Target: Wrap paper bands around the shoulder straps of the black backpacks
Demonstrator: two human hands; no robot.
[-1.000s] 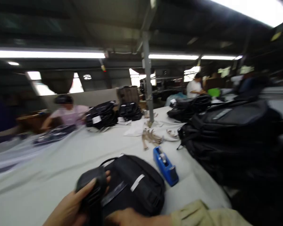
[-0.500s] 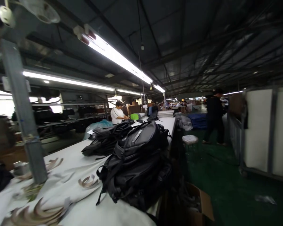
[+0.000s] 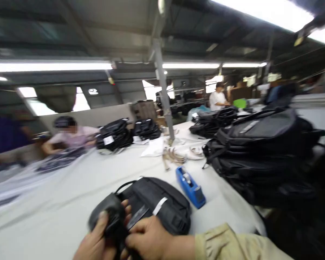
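A black backpack (image 3: pixel 165 195) lies on the white-covered table in front of me, a white strip across its front and a loop handle at its top. My left hand (image 3: pixel 97 234) is closed around a padded black part (image 3: pixel 108 213) at the near left of the bag, probably a shoulder strap. My right hand (image 3: pixel 148 234) pinches black material just to the right of it, low in the view; blur hides exactly which piece. Just beyond the backpack stands a blue tape dispenser (image 3: pixel 191 187).
Black backpacks are piled (image 3: pixel 260 151) at the right edge of the table (image 3: pixel 119 173). Further bags (image 3: pixel 115 135) lie at the far side, near curved beige strips (image 3: pixel 173 155) and a grey post (image 3: pixel 164 90). One co-worker (image 3: pixel 73 135) sits far left; another (image 3: pixel 218 97) works farther back.
My view has swung left and down from the aisle to the table. My hands, the near backpack and the tape dispenser have come into view.
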